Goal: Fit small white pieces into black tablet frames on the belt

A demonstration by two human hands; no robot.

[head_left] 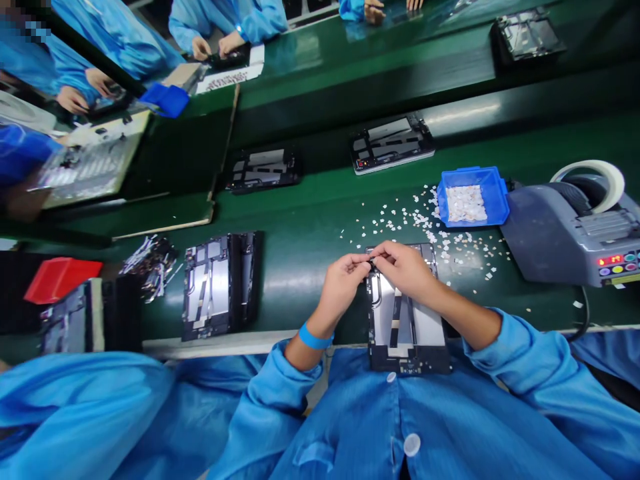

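An opened tablet (431,330), its inner parts and silver battery plates showing, lies in front of me at the bench edge. My left hand (343,285) is at its upper left corner, thumb and forefinger pinched together. Right beside it my right hand (404,268) pinches at the same corner, the hand covering part of the tablet's top. Whatever is between the fingertips is too small to make out. Small white pieces (430,223) lie scattered just beyond the tablet. A blue bin (495,200) holds more of them.
To the right stands a grey tape dispenser (545,233) with a lit display. Stacked open tablets (207,287) stand left, near a pile of thin strips (150,263) and a red bin (60,279). More tablets (393,143) lie farther back. Co-workers' hands (230,44) are busy across the bench.
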